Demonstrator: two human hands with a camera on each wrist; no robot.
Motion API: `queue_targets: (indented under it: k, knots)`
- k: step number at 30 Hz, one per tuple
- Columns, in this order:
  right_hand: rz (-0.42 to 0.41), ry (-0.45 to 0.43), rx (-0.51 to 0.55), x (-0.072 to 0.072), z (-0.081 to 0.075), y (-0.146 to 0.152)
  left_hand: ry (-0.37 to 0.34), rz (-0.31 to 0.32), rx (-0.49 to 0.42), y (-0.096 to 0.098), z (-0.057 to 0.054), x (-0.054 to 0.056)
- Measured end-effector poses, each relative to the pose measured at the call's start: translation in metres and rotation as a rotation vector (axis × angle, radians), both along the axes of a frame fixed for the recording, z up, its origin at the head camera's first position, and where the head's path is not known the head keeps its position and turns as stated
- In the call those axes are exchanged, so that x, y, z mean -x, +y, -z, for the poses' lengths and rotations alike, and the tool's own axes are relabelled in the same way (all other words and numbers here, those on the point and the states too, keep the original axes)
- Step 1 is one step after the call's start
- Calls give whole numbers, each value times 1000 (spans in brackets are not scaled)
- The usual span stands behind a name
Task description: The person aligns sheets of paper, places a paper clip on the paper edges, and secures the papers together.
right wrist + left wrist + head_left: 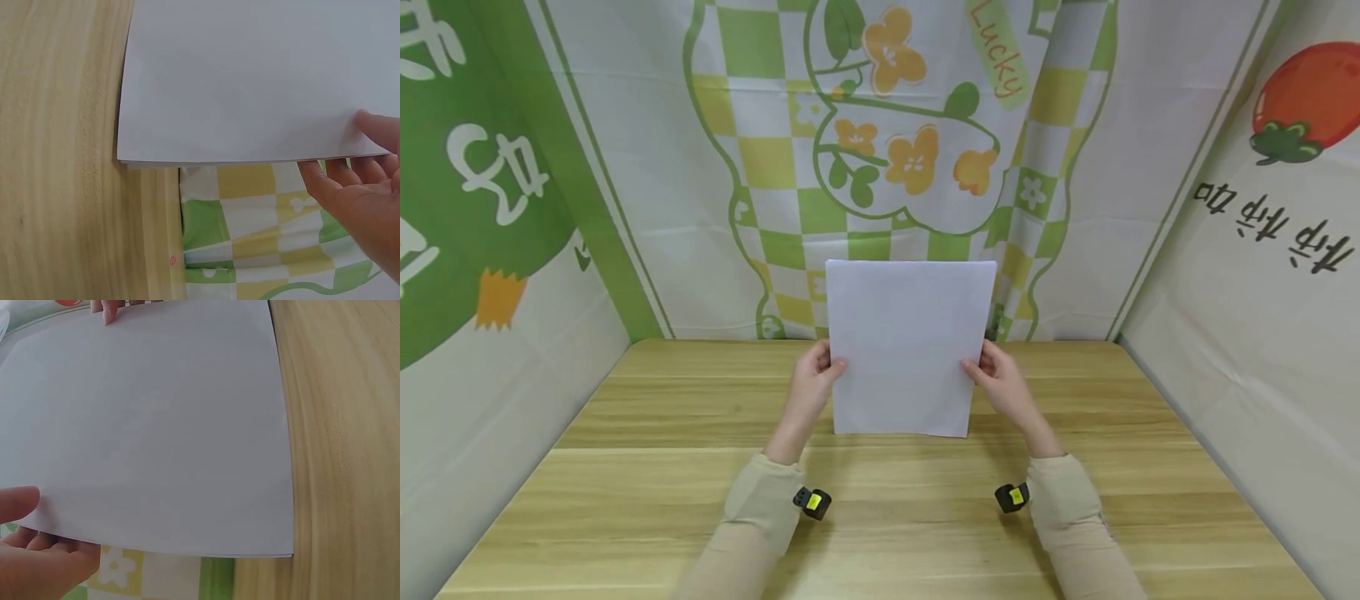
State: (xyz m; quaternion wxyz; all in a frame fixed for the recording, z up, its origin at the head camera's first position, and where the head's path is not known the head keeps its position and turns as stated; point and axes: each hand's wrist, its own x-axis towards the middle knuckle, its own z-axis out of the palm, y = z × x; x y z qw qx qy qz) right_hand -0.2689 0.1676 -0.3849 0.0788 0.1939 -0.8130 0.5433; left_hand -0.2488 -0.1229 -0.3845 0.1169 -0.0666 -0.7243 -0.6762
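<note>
A stack of white paper [906, 346] stands upright over the middle of the wooden table, its blank face toward me. My left hand [811, 379] pinches the left edge, thumb on the front and fingers behind. On the opposite edge my right hand [1002, 383] grips the same way. The left wrist view shows the left thumb [19, 503] pressed on the white sheet [156, 437], fingers curled under its edge. In the right wrist view several sheet edges show along the stack [237, 94], with the right hand [362, 187] at its side.
The wooden table [895, 533] reaches back to a patterned curtain [767, 158]. Printed cloth walls stand at both sides, the right one with a red fruit picture [1311, 100]. A black wrist camera [815, 502] is strapped at the left sleeve, another camera [1011, 497] at the right.
</note>
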Motion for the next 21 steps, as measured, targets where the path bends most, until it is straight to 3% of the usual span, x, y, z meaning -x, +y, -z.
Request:
queue_targets:
  k: [9, 21]
  knots:
    - [-19, -46, -98, 0, 9, 0, -62, 15, 27, 2, 9, 3]
    - [-29, -36, -80, -2, 12, -2, -71, -2, 8, 8, 12, 0]
